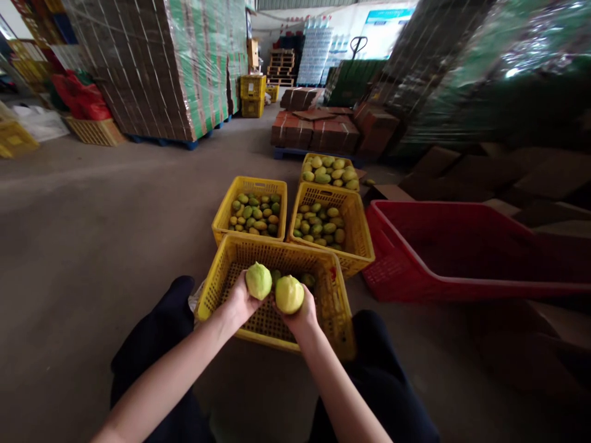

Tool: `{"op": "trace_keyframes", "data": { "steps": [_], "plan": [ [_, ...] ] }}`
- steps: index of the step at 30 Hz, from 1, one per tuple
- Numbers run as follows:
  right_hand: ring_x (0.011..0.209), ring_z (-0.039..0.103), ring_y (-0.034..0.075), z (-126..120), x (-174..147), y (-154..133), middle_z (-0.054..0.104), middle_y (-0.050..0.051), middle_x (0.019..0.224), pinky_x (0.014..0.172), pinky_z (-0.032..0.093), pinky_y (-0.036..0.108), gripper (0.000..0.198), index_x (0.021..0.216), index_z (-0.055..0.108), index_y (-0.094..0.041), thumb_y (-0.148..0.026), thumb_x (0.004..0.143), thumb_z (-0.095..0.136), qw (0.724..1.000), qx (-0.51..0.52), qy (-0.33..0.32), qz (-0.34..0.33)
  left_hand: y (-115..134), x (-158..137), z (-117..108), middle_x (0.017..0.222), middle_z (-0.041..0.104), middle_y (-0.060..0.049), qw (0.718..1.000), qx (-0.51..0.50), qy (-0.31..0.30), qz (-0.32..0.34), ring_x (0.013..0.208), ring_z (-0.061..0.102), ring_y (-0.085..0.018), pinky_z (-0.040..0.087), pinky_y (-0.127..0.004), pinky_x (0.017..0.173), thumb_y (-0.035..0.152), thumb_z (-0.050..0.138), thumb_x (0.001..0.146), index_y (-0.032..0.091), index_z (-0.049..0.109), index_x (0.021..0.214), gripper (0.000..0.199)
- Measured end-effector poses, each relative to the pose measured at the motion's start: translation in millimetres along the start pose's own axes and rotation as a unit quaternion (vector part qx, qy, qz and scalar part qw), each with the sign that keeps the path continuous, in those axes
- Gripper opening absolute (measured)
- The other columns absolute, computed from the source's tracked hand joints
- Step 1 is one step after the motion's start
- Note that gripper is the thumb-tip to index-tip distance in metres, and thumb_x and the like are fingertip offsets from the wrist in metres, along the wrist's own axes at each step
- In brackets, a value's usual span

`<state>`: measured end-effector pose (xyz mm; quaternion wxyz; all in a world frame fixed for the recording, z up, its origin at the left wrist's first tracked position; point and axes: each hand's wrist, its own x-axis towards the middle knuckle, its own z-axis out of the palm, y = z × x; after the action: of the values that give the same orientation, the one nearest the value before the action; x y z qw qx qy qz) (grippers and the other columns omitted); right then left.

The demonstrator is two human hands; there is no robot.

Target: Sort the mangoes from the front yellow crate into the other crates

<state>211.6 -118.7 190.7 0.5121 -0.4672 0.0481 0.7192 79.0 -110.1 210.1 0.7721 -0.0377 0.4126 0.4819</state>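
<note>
My left hand (244, 298) is closed around the underside of a pale green papaya (258, 281). Beside it, my right hand (302, 311) grips a yellower papaya (289, 295), its ridged end turned up toward me. Both fruits are held close together above a yellow plastic crate (339, 311) that stands between my knees. A few greenish fruits (307, 280) lie in the far part of this crate, partly hidden behind the held ones.
Yellow crates of papayas stand beyond: one at left (217, 221), one at right (364, 246), another behind (306, 161). To the right is a large red bin (383, 271) near cardboard. Wrapped stacks (203, 80) and a pallet of flattened boxes (314, 132) stand farther back.
</note>
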Motion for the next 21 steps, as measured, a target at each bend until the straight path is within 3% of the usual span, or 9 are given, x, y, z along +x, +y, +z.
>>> {"op": "trace_keyframes", "data": {
  "steps": [4,6,10,12,15,17,21],
  "plan": [
    [0.053,0.066,0.019,0,1,0,0.068,0.0,0.059,0.054,0.054,0.034,0.013,0.076,0.059,-0.023,-0.03,0.08,0.049,1.0,0.007,0.009,-0.007,7,-6,3,0.072,0.069,-0.006,0.998,-0.06,0.014,0.012,0.067,0.068,-0.019,0.057,-0.032,0.064,0.024,0.041,0.088,0.011,0.065,0.092,0.027],
    [0.056,0.067,0.019,1,1,-1,0.069,0.0,0.06,0.054,0.054,0.033,0.012,0.076,0.059,-0.022,-0.031,0.079,0.051,0.999,0.009,0.002,-0.033,10,-9,4,0.07,0.068,-0.007,0.997,-0.061,0.016,0.036,0.064,0.067,-0.018,0.056,-0.033,0.064,0.022,0.043,0.086,0.012,0.066,0.085,0.025],
    [0.061,0.066,0.018,4,-3,1,0.069,0.0,0.065,0.059,0.054,0.03,0.015,0.073,0.061,-0.021,-0.036,0.071,0.058,0.988,0.005,0.004,-0.154,6,-13,4,0.064,0.065,-0.007,0.989,-0.002,-0.006,0.147,0.07,0.067,-0.02,0.053,-0.03,0.068,0.023,0.04,0.086,0.014,0.062,0.066,0.031],
    [0.066,0.064,0.017,5,-9,6,0.069,0.0,0.068,0.065,0.052,0.028,0.018,0.068,0.063,-0.02,-0.037,0.07,0.058,0.963,-0.039,-0.001,-0.268,-1,-15,1,0.067,0.067,-0.007,0.969,0.076,-0.028,0.234,0.08,0.067,-0.022,0.051,-0.029,0.071,0.022,0.042,0.085,0.016,0.063,0.063,0.031],
    [0.076,0.062,0.019,3,-21,14,0.069,0.002,0.075,0.074,0.048,0.028,0.023,0.067,0.069,-0.02,-0.037,0.075,0.055,0.887,-0.146,-0.049,-0.436,-11,-21,-5,0.077,0.07,-0.007,0.911,0.21,-0.068,0.348,0.092,0.064,-0.024,0.047,-0.027,0.078,0.02,0.046,0.083,0.018,0.065,0.062,0.029],
    [0.077,0.062,0.02,1,-30,19,0.069,0.003,0.078,0.075,0.046,0.03,0.026,0.072,0.071,-0.02,-0.037,0.079,0.052,0.844,-0.194,-0.079,-0.493,-16,-25,-9,0.08,0.07,-0.008,0.872,0.267,-0.106,0.396,0.091,0.062,-0.024,0.045,-0.028,0.081,0.021,0.047,0.085,0.018,0.069,0.063,0.031],
    [0.077,0.062,0.022,-3,-38,20,0.069,0.005,0.081,0.074,0.046,0.032,0.027,0.08,0.072,-0.021,-0.035,0.082,0.049,0.799,-0.24,-0.102,-0.542,-17,-32,-11,0.078,0.068,-0.009,0.822,0.313,-0.153,0.45,0.081,0.059,-0.023,0.043,-0.03,0.083,0.029,0.048,0.087,0.018,0.072,0.068,0.033]
  ]
}}
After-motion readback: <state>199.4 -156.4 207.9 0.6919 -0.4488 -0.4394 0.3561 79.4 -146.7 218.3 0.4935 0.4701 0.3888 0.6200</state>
